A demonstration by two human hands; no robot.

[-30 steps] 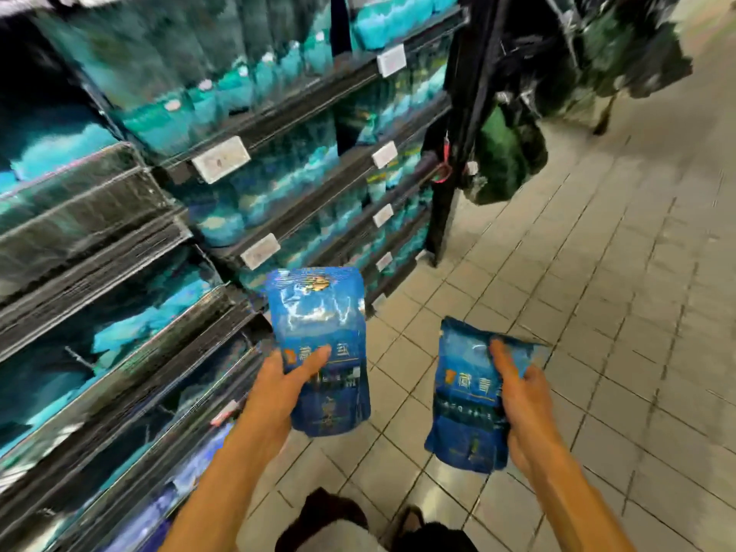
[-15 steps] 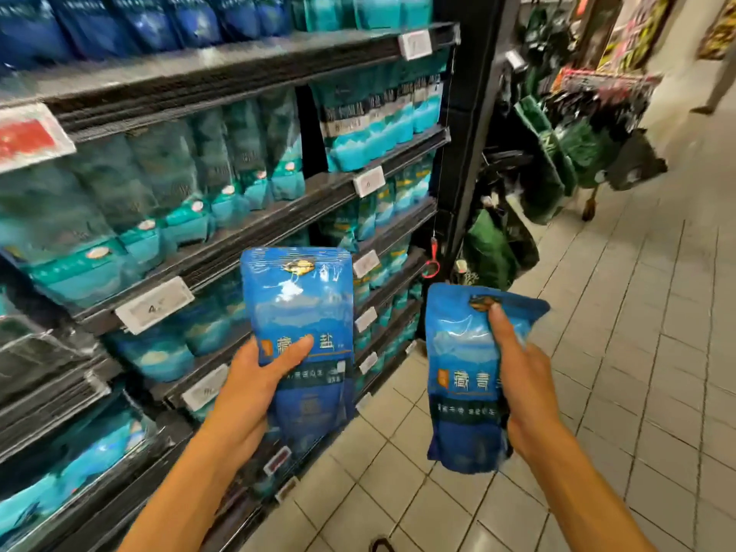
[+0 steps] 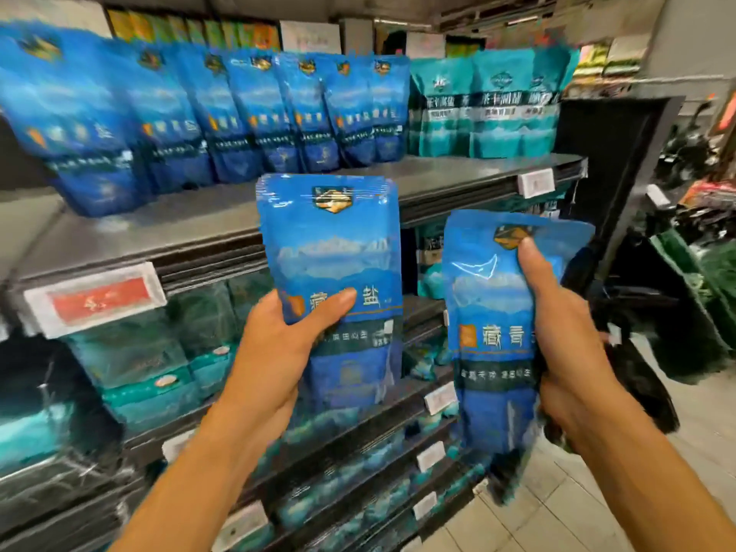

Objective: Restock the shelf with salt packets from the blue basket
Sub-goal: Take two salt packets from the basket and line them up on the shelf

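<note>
Two blue salt packets are held up in front of the shelving, one per hand. The left packet [image 3: 332, 280] is kept upright at centre frame, printed face toward the camera, gripped at its lower half by the left hand [image 3: 275, 356]: the thumb is pressed across the front panel, the other fingers are hidden behind it. Held this way, it matches the facing of the stock and is probably ready to be slotted in without turning.

The right packet [image 3: 498, 332] is carried lower, at right of centre, slightly tilted. It is clasped along its right edge by the right hand [image 3: 565, 344], thumb laid up the front toward the logo. It appears to be kept in reserve while the first is placed.

A row of matching blue packets [image 3: 223, 113] stands upright on the top shelf [image 3: 458, 173] in the upper left of the frame, set back from the edge. Bare shelf is seen in front of them, the likely destination. Teal packets [image 3: 486, 105] are grouped beside them at upper right, so like is kept with like.

A red price tag [image 3: 95, 298] is fixed at the shelf edge, middle left. The blue basket is not in view.
</note>
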